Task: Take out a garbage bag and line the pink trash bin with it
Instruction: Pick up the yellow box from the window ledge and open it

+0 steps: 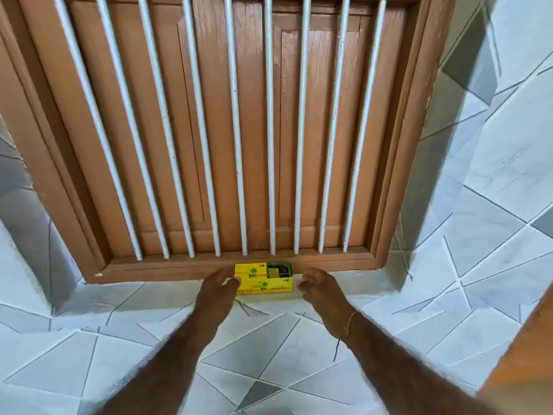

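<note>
Head view. We take the yellow bag box [263, 278] as landmark; it sits on the tiled ledge [344, 290] directly below the brown shuttered window [239, 130] with its white bars [269, 130]. Our left hand [217, 290] touches the box's left end, its grip spread and curled, not yet closed. Our right hand [321, 287] hovers just right of the box, apart from it, fingers loosely spread. We judge the step in hand to be reaching for the box, the task barely begun. The next move calls for closing both hands on the box ends and lifting it. A dark opening in the box top shows what we take for rolled bags. The pink bin is out of view.
</note>
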